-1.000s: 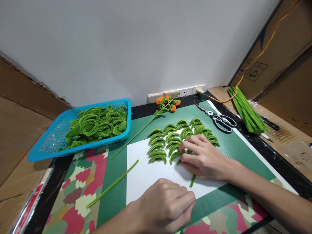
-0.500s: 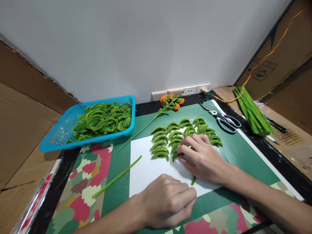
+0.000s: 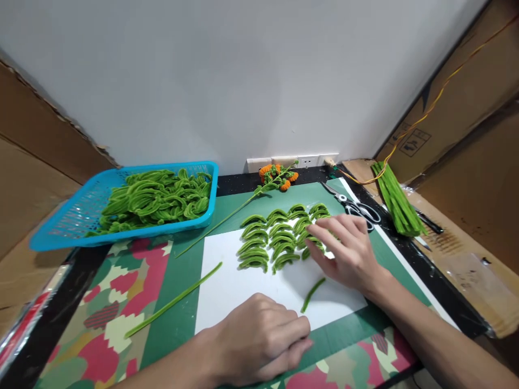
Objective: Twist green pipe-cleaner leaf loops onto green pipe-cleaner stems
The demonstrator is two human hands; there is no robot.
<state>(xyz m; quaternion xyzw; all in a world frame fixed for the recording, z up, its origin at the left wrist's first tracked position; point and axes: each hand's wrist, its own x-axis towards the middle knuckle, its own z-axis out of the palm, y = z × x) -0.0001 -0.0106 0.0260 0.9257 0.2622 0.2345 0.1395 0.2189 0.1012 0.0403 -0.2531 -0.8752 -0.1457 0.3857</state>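
Observation:
My left hand (image 3: 267, 337) rests at the front edge of a white sheet (image 3: 219, 292), its fingers curled closed. Whatever is inside them, if anything, is hidden. Over the right part of the sheet, my right hand (image 3: 346, 251) is open, fingers spread loosely above curved green pipe-cleaner pieces. These pieces (image 3: 281, 237) lie in several columns, and the hand hides some at the right. One short green pipe-cleaner piece (image 3: 313, 295) lies alone on the sheet between my hands. A longer green pipe cleaner (image 3: 174, 300) lies at the left, across the sheet's edge.
A blue basket (image 3: 57, 229) at the left holds many bent green pieces. Behind the sheet lies an orange-flowered stem (image 3: 279, 178). Scissors (image 3: 352, 205) and a bundle of green pipe cleaners (image 3: 399, 202) lie at the right. A yellow-orange cord (image 3: 436, 102) runs from the wall socket.
My right hand has lifted off the curved pieces and moved slightly right, its fingers opening. More of the pieces and the lone short one now show. My left hand stays closed on the sheet.

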